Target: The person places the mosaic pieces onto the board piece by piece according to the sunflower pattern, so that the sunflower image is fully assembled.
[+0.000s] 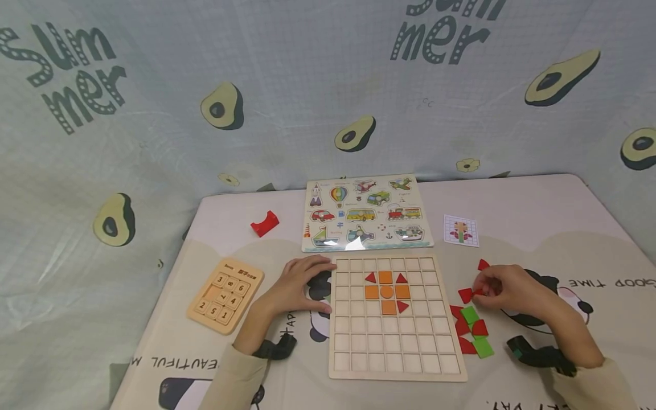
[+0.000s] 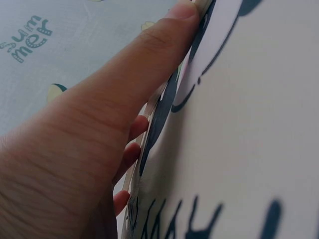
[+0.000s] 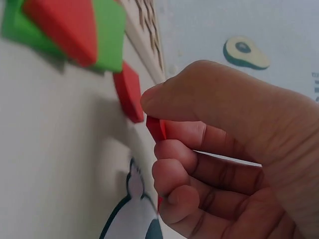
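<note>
A wooden grid board [image 1: 393, 361] lies in front of me. On it, orange squares [image 1: 385, 277] surround an orange circle [image 1: 386, 292], with three red triangles [image 1: 402, 307] at the corners between them. My left hand [image 1: 294, 287] rests at the board's left edge, thumb and fingers spread along it. To the right of the board, my right hand [image 1: 504, 290] pinches a small red piece [image 3: 156, 128] between thumb and fingers; most of it is hidden. Several loose red pieces [image 1: 480, 327] and green squares [image 1: 482, 347] lie just below that hand.
Behind the board lies a vehicle picture puzzle [image 1: 335, 240]. A small pattern card [image 1: 461, 230] is at the back right. On the left are a wooden number slide puzzle [image 1: 225, 296] and a red curved block [image 1: 265, 224]. A printed cloth covers the table [image 1: 533, 216].
</note>
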{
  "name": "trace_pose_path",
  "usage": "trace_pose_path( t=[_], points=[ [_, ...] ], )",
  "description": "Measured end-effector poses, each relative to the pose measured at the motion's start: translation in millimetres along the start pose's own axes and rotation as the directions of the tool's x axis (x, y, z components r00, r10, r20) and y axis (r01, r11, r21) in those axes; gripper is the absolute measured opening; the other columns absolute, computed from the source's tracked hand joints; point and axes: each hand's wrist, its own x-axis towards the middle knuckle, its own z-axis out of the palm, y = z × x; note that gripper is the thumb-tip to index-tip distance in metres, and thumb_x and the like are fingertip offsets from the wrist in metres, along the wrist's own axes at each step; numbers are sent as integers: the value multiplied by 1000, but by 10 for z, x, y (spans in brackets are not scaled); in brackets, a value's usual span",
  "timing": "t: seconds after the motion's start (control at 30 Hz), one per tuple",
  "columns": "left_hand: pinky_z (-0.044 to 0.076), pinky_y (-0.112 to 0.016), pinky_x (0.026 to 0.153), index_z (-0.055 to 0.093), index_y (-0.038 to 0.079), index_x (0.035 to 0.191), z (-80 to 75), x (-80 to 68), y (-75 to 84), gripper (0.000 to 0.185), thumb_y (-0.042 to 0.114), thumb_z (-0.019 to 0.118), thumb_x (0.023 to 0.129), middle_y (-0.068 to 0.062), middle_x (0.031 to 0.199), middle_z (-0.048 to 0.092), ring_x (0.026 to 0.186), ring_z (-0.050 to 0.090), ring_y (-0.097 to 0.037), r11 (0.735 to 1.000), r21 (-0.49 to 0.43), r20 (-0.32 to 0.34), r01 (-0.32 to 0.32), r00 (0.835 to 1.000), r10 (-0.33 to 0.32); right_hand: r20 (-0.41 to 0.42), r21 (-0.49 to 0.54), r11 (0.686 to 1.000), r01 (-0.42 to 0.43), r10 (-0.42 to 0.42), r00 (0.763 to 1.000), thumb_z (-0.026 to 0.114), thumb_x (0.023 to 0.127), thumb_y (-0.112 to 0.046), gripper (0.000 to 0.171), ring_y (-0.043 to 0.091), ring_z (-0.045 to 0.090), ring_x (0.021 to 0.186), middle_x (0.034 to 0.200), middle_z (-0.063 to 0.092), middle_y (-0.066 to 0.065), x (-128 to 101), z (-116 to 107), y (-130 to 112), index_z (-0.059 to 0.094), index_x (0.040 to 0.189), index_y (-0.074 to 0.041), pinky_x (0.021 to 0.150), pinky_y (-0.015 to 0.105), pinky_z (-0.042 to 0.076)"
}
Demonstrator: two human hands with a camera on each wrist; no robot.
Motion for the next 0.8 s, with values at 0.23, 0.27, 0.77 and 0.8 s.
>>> trace_pose_path(
  t=[0.23,0.27,0.77,0.8],
  points=[
    [19,-50,113,52,22,141,4,2,3,84,48,85,68,-3,149,41,140,32,-25,1000,-7,2,-1,1000,1,30,33,997,66,-67,997,82,75,-9,17,-1,45,62,68,51,-14,65,49,-96,66,83,-8,53,20,44],
    [20,-50,113,52,22,141,4,2,4,84,48,85,68,-3,149,41,140,32,-25,1000,-6,2,-2,1000,2,41,37,997,70,-71,997,82,75,-10,17,-1,44,62,68,51,-14,78,56,-111,67,83,-9,53,20,44],
    [20,-50,113,51,22,141,-10,-6,-7,84,49,85,69,-3,149,41,140,32,-23,1000,-1,-3,-8,1000,8,74,47,988,144,-147,986,82,76,-16,18,0,45,63,70,50,-14,284,116,-424,66,84,-13,53,18,43],
    [20,-50,113,51,22,141,-12,-7,-8,84,49,85,69,-3,149,41,140,31,-23,1000,-3,-2,-8,1000,8,88,49,991,128,-132,987,82,76,-18,19,0,45,64,71,50,-13,297,131,-451,66,85,-13,53,18,43]
  ],
)
